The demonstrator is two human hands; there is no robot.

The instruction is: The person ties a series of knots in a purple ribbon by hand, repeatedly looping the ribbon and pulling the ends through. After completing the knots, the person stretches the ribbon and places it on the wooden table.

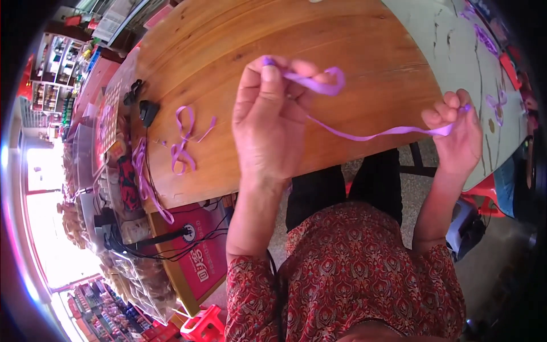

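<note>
A narrow purple ribbon (370, 137) stretches loosely between my two hands above the wooden table. My left hand (270, 117), raised over the middle of the table, pinches the ribbon between thumb and fingers. A short loop of it curls out to the right of those fingers. Off to the right and a little lower, my right hand (456, 131) is closed on the other part of the ribbon, near its fingertips. Between the hands the strand sags slightly. On the table to the left lies a looped purple ribbon bow (183, 139) with small scraps beside it.
The wooden table (342, 51) has a curved edge in front of me. Black objects (149, 113) and more purple ribbon (141, 171) lie at its left. A pale marbled surface (424, 34) adjoins on the right, with another purple bow (497, 108). A red stool (205, 326) stands lower left.
</note>
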